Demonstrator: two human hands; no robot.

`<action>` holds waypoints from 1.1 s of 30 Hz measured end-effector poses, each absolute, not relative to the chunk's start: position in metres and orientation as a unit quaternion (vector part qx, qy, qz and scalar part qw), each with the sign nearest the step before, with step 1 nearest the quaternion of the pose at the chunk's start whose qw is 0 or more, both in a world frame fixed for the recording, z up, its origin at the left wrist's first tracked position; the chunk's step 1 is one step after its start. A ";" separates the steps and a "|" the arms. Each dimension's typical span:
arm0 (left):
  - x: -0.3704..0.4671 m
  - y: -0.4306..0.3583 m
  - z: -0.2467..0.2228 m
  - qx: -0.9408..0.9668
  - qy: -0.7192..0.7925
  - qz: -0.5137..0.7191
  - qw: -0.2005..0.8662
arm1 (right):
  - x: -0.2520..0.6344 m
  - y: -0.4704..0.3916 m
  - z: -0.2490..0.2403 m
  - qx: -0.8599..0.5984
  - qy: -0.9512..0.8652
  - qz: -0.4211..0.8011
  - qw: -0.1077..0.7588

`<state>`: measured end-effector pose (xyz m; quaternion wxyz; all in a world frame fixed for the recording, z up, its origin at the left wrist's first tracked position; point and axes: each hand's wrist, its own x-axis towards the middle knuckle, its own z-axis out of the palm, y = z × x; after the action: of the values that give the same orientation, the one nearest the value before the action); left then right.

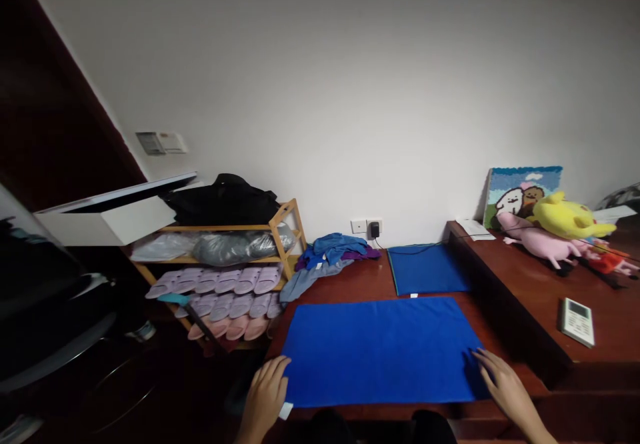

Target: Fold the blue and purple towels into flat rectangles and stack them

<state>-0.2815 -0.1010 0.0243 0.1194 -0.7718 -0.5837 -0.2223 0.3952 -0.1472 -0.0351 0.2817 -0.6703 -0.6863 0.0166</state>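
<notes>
A blue cloth (375,354) lies spread flat on the dark red-brown table (360,284). At its left edge, near the lower left corner and a white tag (285,411), is my left hand (266,391), its fingers close together and bent over the edge; whether they pinch the fabric is hidden. My right hand (503,384) is at the cloth's right edge with its fingers apart and nothing held. Behind lies a second blue cloth (427,269), flat with a small white tag. A heap of blue, purple and grey cloths (333,254) sits at the back left.
A wooden rack (280,237) on the left holds a black bag (225,201) and rows of slippers (227,281). A raised ledge (530,297) on the right bears plush toys (565,221) and a white device (577,322). A charger (375,229) sits in the wall socket.
</notes>
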 end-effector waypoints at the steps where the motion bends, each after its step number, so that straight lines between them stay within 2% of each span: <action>1: -0.274 -0.088 0.029 -0.774 -0.583 -0.221 0.113 | 0.380 -0.133 -0.024 -0.665 -0.692 0.025 0.281; 7: -0.231 0.005 0.033 -0.783 -0.597 -0.166 0.057 | 0.264 -0.038 0.024 -0.631 -0.741 0.082 0.213; 14: -0.234 0.069 -0.004 -0.752 -0.650 -0.106 0.026 | 0.180 0.030 0.012 -0.633 -0.754 0.139 0.103; 18: -0.244 0.074 -0.016 -0.742 -0.663 -0.101 0.026 | 0.197 0.036 -0.005 -0.662 -0.734 0.117 0.095; 28: -0.240 0.080 -0.011 -0.741 -0.666 -0.082 0.005 | 0.324 0.021 -0.025 -0.793 -0.606 0.047 0.042; 33: -0.238 0.080 -0.004 -0.742 -0.663 -0.096 0.000 | 0.334 0.020 -0.033 -0.787 -0.607 0.039 0.099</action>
<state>-0.2382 0.0803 -0.0038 -0.0005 -0.7423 -0.6631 -0.0963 0.3336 0.0205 -0.0334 0.0992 -0.7872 -0.6074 0.0393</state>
